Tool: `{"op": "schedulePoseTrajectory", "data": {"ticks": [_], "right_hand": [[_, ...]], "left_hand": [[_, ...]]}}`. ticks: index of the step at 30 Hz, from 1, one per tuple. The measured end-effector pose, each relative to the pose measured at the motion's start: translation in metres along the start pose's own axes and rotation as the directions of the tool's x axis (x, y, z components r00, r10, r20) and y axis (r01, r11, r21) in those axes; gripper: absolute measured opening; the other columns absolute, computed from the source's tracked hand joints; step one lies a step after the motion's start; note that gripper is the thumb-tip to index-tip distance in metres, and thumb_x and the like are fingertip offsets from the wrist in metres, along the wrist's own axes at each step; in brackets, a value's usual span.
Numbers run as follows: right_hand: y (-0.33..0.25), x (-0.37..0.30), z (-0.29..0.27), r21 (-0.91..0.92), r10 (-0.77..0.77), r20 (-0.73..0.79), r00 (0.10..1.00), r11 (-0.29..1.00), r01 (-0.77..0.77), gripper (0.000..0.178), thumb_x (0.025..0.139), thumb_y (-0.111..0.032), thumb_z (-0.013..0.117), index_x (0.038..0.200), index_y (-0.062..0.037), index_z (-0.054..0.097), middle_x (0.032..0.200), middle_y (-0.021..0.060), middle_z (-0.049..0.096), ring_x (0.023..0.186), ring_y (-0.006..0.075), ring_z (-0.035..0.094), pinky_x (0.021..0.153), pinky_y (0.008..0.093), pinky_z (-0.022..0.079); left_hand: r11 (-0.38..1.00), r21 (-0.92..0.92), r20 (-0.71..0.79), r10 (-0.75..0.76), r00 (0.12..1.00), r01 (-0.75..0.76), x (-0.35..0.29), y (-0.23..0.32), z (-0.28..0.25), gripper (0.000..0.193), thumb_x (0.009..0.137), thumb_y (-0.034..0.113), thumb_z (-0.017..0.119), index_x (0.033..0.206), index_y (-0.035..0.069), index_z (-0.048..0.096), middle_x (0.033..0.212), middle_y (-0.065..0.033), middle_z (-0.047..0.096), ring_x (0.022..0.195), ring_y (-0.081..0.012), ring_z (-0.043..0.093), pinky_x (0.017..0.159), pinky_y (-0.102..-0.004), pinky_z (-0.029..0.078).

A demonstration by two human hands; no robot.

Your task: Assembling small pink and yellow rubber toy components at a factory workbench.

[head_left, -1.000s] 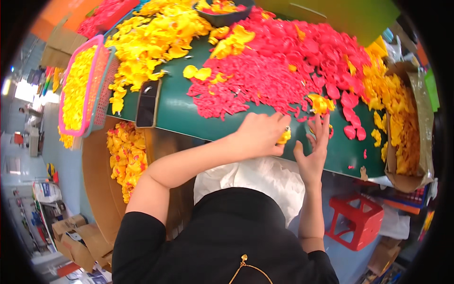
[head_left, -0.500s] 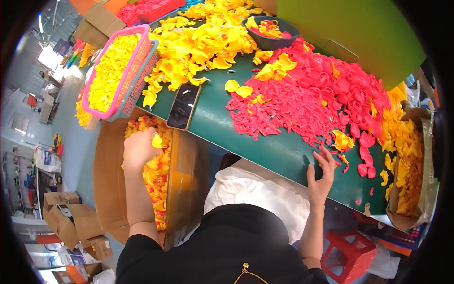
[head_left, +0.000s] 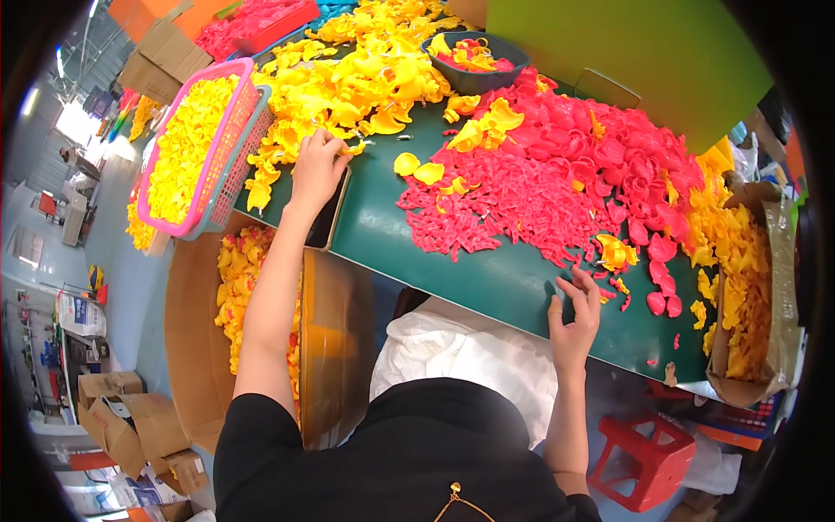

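My left hand (head_left: 318, 170) reaches over the near edge of a heap of yellow curved plastic pieces (head_left: 378, 74). Its fingers are pinched on a small yellow plastic piece (head_left: 355, 148) that shows at the fingertips. Under that wrist lies a dark-screened phone (head_left: 326, 217), partly hidden by the arm. My right hand (head_left: 574, 317) rests at the front edge of the green tabletop (head_left: 383, 213), fingers curved and apart, holding nothing. Just beyond it are a yellow frilled piece (head_left: 616, 252) and a spread of small pink plastic strips (head_left: 487, 204).
A pink basket (head_left: 237, 113) of yellow pieces stands at the left. Below, a cardboard box (head_left: 335, 339) holds yellow and red parts. Rounded pink pieces (head_left: 639, 139) are heaped beside a dark bowl (head_left: 487, 80). At right are another carton (head_left: 778, 287) and a red stool (head_left: 639, 461).
My left hand has moved from above the cardboard box up and right to the yellow heap, where it pinches a piece. The right hand stays at the table edge.
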State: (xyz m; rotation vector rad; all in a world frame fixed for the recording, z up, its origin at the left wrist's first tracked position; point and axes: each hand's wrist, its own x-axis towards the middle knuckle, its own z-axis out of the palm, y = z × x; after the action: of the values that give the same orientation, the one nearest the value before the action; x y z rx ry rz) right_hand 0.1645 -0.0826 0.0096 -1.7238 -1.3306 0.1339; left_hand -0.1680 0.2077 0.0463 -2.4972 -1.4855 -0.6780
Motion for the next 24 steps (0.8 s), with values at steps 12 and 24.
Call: {"op": "schedulePoseTrajectory", "data": {"ticks": [12,24], "right_hand": [[-0.036,0.037,0.000,0.166,-0.125,0.091,0.988,0.980,0.109,0.023,0.083,-0.004,0.066,0.106,-0.0038,0.067,0.109,0.0088,0.062,0.100,0.0223,0.059,0.078,0.0301,0.046],[-0.006,0.050,-0.018,0.071,0.034,0.079,0.996,0.997,-0.039,0.014,0.086,-0.005,0.065,0.099,-0.0049,0.069,0.086,0.0046,0.064,0.078,0.0146,0.058,0.066,0.0263,0.042]], "left_hand": [[0.724,-0.069,-0.311,0.638,0.705,-0.686,-0.028,0.133,-0.028,0.021,0.070,0.008,0.066,0.091,0.007,0.067,0.098,-0.0055,0.059,0.099,-0.0253,0.058,0.080,-0.0351,0.052],[0.592,-0.623,-0.002,0.653,0.757,-0.512,-0.101,0.212,-0.009,0.033,0.068,0.008,0.074,0.099,0.002,0.064,0.091,-0.0053,0.057,0.097,-0.0251,0.056,0.087,-0.0379,0.049]]}}
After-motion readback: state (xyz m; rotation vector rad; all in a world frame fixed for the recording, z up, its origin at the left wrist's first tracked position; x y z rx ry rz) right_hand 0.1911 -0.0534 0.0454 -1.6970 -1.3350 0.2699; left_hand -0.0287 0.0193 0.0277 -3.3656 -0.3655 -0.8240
